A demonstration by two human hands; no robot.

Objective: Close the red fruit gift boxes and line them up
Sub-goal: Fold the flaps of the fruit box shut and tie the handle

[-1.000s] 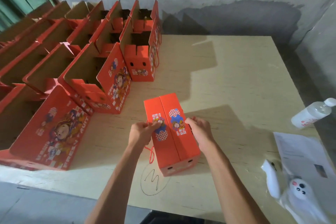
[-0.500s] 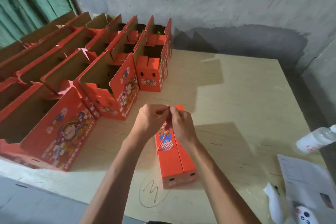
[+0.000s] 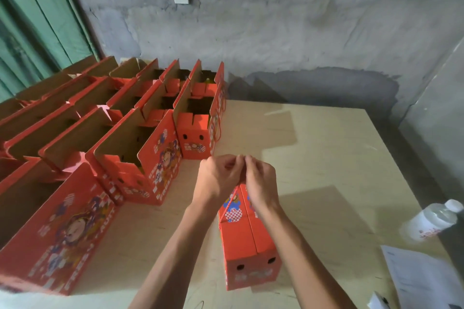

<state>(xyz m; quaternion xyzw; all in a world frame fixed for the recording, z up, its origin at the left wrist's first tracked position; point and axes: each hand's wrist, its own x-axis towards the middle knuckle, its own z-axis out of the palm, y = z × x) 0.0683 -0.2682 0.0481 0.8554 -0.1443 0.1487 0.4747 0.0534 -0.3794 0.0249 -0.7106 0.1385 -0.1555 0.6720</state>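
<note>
Both hands, left hand (image 3: 221, 178) and right hand (image 3: 261, 183), are pinched together on the red cord (image 3: 224, 208) above the closed box (image 3: 247, 241); the handle is best tied centred, flaps kept flush.

wall (image 3: 288, 32): grey concrete (water-stained low down) | curtain (image 3: 37, 32): green, left | table (image 3: 326, 158): pale plywood

- The far half of the closed red gift box (image 3: 247, 241) is hidden behind the left hand (image 3: 219, 178) and right hand (image 3: 261, 183).
- The red cord (image 3: 226, 204) vanishes into the grip; which fingers pinch it cannot be told.
- The paper sheets (image 3: 421, 281) are cut off by the right edge.
- The bottle (image 3: 431, 221) label is too blurred to read.
- The open boxes (image 3: 50, 118) run off the left edge.
</note>
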